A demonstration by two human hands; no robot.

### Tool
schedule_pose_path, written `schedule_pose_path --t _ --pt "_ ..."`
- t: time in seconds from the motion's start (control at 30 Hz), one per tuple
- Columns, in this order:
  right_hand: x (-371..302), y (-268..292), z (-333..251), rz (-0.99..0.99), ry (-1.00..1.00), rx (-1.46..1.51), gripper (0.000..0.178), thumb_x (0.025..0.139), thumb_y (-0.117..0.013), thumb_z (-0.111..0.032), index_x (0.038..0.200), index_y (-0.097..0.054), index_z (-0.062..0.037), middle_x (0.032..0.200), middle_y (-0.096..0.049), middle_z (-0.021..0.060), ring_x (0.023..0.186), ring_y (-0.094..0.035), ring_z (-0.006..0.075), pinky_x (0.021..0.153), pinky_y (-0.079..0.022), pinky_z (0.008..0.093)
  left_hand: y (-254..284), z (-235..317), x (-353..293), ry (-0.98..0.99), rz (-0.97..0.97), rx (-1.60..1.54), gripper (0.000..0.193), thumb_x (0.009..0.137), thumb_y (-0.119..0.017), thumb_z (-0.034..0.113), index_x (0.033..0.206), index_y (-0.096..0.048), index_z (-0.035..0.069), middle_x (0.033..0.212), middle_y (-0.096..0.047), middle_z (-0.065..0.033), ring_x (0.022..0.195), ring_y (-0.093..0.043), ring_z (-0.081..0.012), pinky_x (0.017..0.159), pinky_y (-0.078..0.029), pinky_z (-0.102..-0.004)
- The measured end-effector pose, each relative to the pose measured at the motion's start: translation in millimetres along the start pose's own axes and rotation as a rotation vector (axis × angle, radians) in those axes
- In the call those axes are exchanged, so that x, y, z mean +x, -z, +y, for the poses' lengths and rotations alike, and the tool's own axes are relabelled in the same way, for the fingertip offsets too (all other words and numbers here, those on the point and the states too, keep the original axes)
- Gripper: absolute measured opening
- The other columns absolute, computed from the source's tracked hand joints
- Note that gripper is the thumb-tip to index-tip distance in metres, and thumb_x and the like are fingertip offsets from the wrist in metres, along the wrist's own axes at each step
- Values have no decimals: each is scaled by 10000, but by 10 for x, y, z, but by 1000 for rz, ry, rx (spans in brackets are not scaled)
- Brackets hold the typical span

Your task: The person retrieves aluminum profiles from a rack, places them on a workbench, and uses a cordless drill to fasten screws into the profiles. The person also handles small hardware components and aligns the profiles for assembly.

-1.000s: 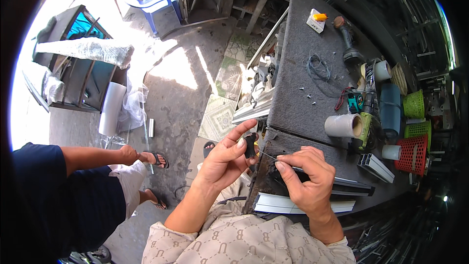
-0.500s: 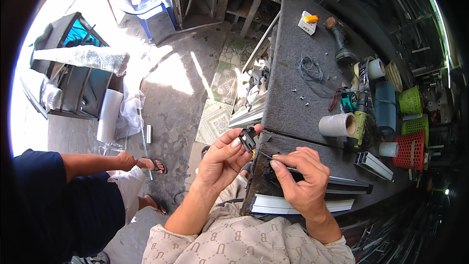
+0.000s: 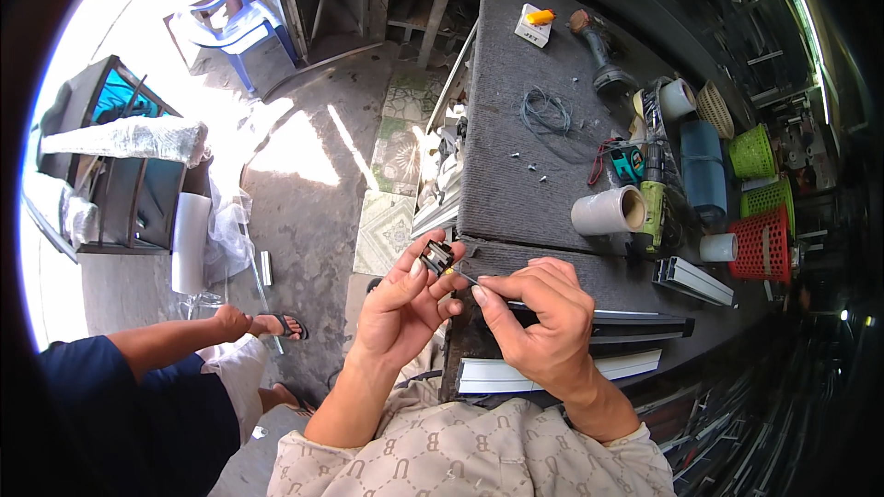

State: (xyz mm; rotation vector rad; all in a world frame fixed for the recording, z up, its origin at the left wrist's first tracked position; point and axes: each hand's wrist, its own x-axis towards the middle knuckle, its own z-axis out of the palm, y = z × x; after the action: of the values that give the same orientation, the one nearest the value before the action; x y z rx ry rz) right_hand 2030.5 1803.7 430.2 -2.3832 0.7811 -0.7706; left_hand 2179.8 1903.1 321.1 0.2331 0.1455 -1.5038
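My left hand (image 3: 398, 306) pinches a small black fitting (image 3: 437, 259) between thumb and fingers, a little above the near left edge of the workbench. Between the thumb and forefinger of my right hand (image 3: 545, 320) is a thin metal rod (image 3: 468, 277). It points left at the black fitting, and its far tip reaches a small yellowish spot at the fitting's lower edge. Whether the tip sits inside the fitting, I cannot tell. White aluminium profiles (image 3: 479, 375) lie on the bench below my right hand, partly hidden by it.
The grey carpeted workbench (image 3: 516, 166) carries a coil of wire (image 3: 546, 112), loose screws, a film roll (image 3: 608, 212), a green drill (image 3: 651, 207) and another power tool (image 3: 600, 55). Baskets (image 3: 762, 248) line its right side. At left stands a person in dark blue (image 3: 138, 396).
The rod's tip has come up to the fitting, which is tilted differently in my left hand. Both hands and the bench appear farther left, as the whole view has shifted.
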Motion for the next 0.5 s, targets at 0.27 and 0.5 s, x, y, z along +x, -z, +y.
schedule_pose_path --t 0.27,0.5 --pt "-23 18 15 -5 17 -24 136 813 -851 -58 934 -791 -40 787 -736 62 718 -679 248 825 -482 388 -29 -30 -9 -142 -19 200 528 989 -754 125 1470 -551 50 1470 -590 -170 1141 -685 -237 931 -579 -379" --pt "-32 22 45 -44 -7 13 412 793 -893 -118 1179 -777 -27 792 -737 50 727 -686 215 894 -506 398 -105 -69 -30 -306 -28 449 466 931 -793 4 1361 -613 13 1400 -663 -169 1208 -662 -193 1033 -567 -354"
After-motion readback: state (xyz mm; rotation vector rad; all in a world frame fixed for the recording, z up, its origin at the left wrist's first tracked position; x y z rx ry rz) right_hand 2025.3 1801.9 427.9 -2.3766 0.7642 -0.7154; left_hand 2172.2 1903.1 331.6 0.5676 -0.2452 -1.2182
